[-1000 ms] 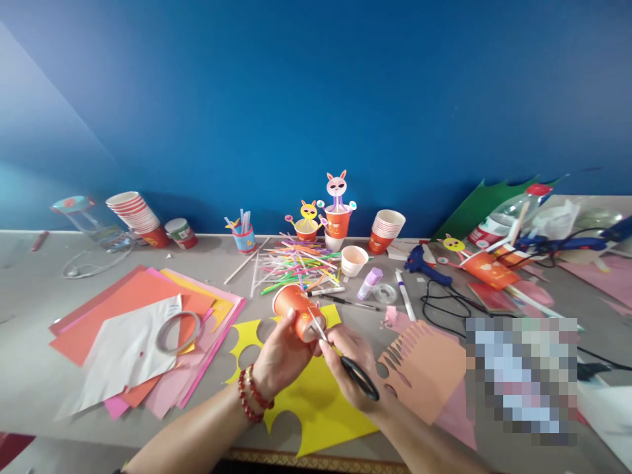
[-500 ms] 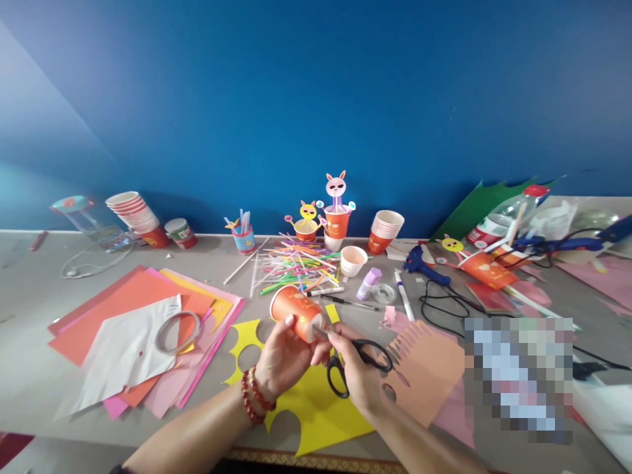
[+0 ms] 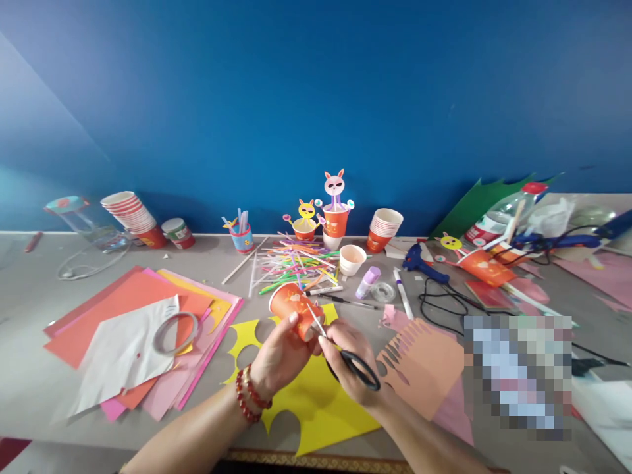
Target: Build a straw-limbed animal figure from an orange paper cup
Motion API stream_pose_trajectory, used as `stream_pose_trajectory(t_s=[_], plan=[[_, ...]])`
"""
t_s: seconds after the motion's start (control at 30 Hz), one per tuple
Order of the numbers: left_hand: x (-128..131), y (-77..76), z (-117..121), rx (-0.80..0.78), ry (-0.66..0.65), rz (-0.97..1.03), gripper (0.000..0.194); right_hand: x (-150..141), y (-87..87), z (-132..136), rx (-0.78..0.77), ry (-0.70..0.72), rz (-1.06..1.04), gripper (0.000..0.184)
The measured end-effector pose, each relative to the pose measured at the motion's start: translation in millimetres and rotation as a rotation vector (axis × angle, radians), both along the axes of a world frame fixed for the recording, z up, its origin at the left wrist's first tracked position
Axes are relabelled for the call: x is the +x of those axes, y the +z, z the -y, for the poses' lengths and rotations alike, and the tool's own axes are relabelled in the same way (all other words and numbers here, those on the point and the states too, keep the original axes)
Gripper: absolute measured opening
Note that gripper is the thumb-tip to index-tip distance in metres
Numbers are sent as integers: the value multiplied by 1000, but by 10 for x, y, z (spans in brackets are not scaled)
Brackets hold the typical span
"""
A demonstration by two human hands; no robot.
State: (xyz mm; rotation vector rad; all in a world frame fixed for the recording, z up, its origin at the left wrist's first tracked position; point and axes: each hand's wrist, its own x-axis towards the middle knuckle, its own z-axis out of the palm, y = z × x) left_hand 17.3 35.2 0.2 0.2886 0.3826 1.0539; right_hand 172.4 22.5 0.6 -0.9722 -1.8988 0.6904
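Note:
An orange paper cup [image 3: 291, 306] lies tilted in my left hand [image 3: 284, 349], its open rim pointing up and to the left. The fingers wrap round its lower side. In my right hand [image 3: 353, 359] is a pair of black-handled scissors [image 3: 364, 370], the fingers closed about the handles. One pale blade shows against the cup near its base; where the other blade sits I cannot tell. Below both hands a yellow sheet [image 3: 326, 415] with round cut-outs lies on the table.
Coloured paper sheets [image 3: 133, 289] with a tape roll [image 3: 175, 332] lie left. Behind the hands are a pile of straws [image 3: 299, 263], a white cup [image 3: 352, 260] and a glue stick [image 3: 368, 282]. A blue glue gun [image 3: 424, 264] with a black cable lies right, beside cut orange paper [image 3: 429, 368].
The scissors have turned in my right hand: a blade now points up along the cup's side, where it was at the base before. The left hand still holds the cup.

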Motion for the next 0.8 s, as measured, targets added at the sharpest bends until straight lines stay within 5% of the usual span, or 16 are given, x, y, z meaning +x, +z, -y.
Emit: stream_pose_trajectory(t_s=[0.4, 0.8], plan=[[16, -69, 67, 32, -58, 14, 31, -110, 24, 130, -502, -20, -404, 32], [10, -113, 42, 101, -56, 22, 42, -150, 4, 115, -605, 4, -615, 31]])
